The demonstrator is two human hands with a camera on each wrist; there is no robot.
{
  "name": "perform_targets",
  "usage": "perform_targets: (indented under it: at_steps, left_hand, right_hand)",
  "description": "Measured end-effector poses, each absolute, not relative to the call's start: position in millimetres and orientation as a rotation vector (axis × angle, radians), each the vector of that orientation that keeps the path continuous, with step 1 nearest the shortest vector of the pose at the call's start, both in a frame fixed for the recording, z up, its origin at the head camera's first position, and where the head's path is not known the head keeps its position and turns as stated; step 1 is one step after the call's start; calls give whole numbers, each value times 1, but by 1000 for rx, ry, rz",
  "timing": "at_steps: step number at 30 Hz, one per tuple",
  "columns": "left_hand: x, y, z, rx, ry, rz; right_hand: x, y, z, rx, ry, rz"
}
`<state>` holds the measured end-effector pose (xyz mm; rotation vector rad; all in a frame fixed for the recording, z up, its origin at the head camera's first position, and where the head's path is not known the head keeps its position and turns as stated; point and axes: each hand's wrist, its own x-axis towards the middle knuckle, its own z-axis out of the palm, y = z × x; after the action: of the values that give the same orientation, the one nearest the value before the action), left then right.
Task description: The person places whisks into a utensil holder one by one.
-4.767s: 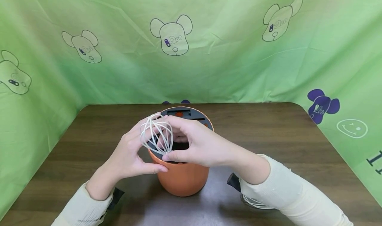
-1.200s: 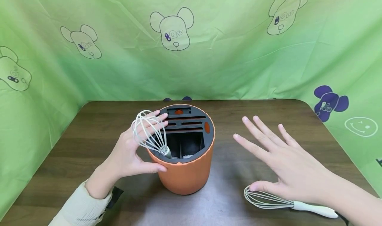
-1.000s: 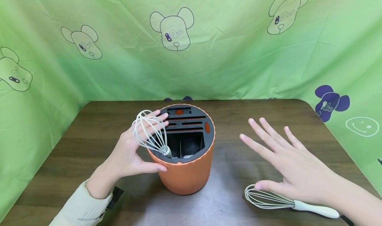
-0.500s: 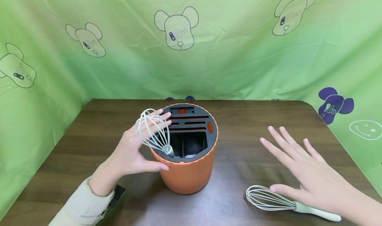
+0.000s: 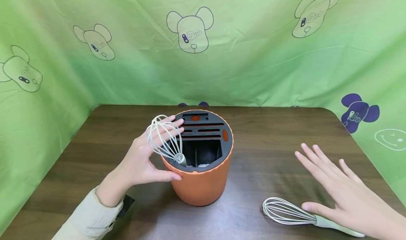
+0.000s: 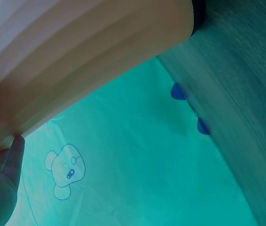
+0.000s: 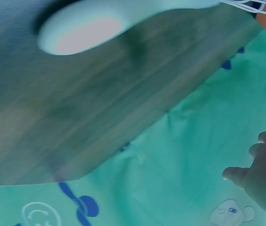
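Note:
An orange utensil holder with a dark grey slotted top stands upright on the table. One whisk leans left in its front-left compartment, handle down inside and wires up. My left hand touches the holder's left side, thumb at the front and straight fingers on the top's left edge, behind the whisk's wires. In the left wrist view those fingertips meet the ribbed holder wall. My right hand hovers with spread fingers, holding nothing. Below it a second, pale green whisk lies on the table, handle toward the right.
The wooden table ends at the back against a green printed cloth, which also hangs along both sides. Narrow slots and a red oval opening mark the holder's top. A divider splits its large front opening.
My right hand was pinching the first whisk at the holder. It has let go and drawn away rightward, drifting further right and down. My left hand stays at the holder.

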<state>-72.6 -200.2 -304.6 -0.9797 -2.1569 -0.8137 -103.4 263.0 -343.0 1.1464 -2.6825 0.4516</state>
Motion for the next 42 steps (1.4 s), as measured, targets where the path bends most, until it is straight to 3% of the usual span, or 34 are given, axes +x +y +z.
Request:
perform_targets:
  at_steps: [42]
  left_hand:
    - [-74,-200,-306,-983,-2148,-810]
  right_hand:
    - [-106,327,-414,1185,-2738,597]
